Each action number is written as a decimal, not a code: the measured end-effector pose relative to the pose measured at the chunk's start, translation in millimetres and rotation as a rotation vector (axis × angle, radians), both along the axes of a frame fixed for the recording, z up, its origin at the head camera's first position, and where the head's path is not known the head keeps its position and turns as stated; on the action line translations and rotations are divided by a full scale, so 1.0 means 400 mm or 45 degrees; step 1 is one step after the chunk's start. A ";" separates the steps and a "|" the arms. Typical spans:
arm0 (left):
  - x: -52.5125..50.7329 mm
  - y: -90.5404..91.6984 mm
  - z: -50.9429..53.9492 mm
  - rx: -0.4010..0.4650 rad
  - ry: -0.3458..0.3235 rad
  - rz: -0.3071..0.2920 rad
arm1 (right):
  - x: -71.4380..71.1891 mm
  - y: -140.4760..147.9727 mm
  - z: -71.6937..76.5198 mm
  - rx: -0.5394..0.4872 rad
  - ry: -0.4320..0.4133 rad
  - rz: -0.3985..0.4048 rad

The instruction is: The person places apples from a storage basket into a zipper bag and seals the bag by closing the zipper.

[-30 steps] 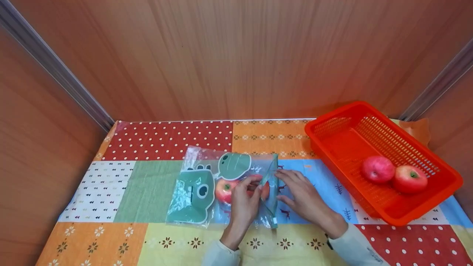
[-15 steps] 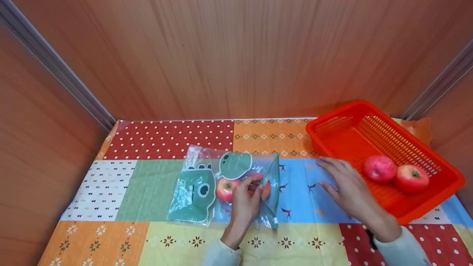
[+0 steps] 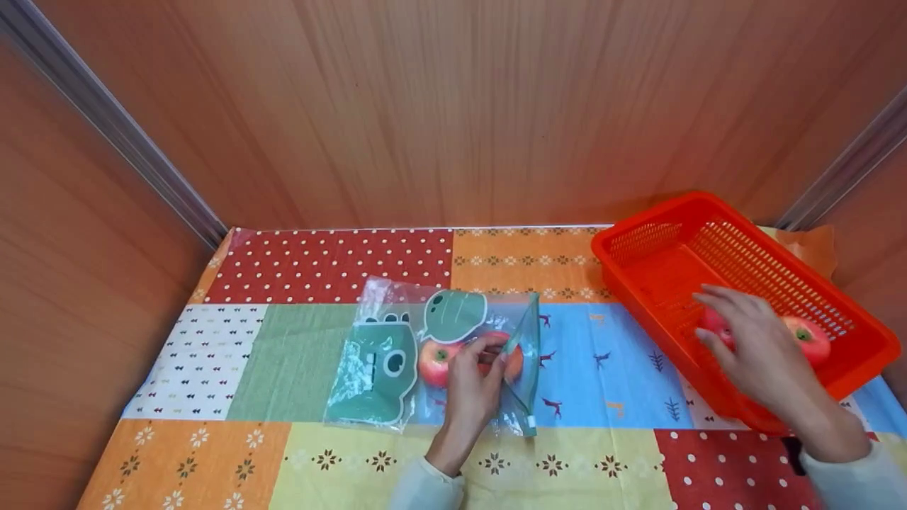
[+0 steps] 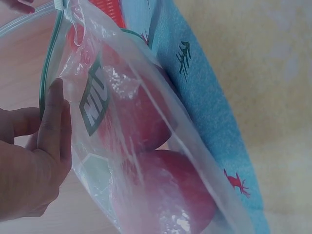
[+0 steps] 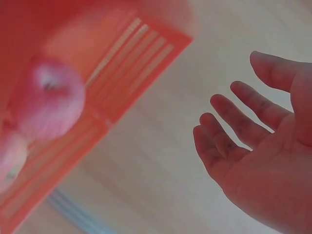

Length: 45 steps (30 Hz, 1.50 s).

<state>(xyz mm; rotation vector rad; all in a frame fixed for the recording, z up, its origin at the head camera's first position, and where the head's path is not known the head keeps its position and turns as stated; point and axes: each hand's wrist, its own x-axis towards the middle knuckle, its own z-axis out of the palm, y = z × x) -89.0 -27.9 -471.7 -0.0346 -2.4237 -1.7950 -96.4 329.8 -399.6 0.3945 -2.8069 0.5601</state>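
A clear zip bag [image 3: 379, 382] with green cartoon prints lies on the cloth, its green zip edge toward the right. Two red apples are inside it, one apple [image 3: 434, 368] beside the print and another apple [image 3: 516, 363] partly behind my left hand [image 3: 471, 386]. That hand pinches the bag's mouth edge between thumb and fingers, which the left wrist view shows up close. My right hand [image 3: 765, 354] hovers over the red basket [image 3: 641, 333], fingers spread and holding nothing. Beneath it, one apple [image 5: 51, 100] is partly covered in the head view; a second apple [image 3: 811, 341] lies beside it.
A patchwork tablecloth [image 3: 305, 354] covers the table. Wooden panels [image 3: 453, 113] close off the back and both sides. The basket stands at the right, near the back panel, with an orange item [image 3: 811, 248] behind its far corner.
My right hand has left the bag's mouth and moved right, ending above the basket's apples. The left hand keeps its pinch on the bag, which stays in place.
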 end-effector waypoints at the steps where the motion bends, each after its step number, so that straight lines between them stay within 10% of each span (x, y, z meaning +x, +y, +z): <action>1: 0.000 0.000 0.000 0.002 0.001 -0.003 | -0.001 0.014 0.001 0.004 -0.003 -0.014; 15: -0.004 -0.001 0.002 0.002 -0.051 -0.001 | -0.031 0.144 -0.003 0.122 -0.184 -0.204; 45: 0.002 -0.005 -0.005 0.031 -0.008 -0.006 | -0.090 0.262 -0.056 0.234 -0.375 -0.164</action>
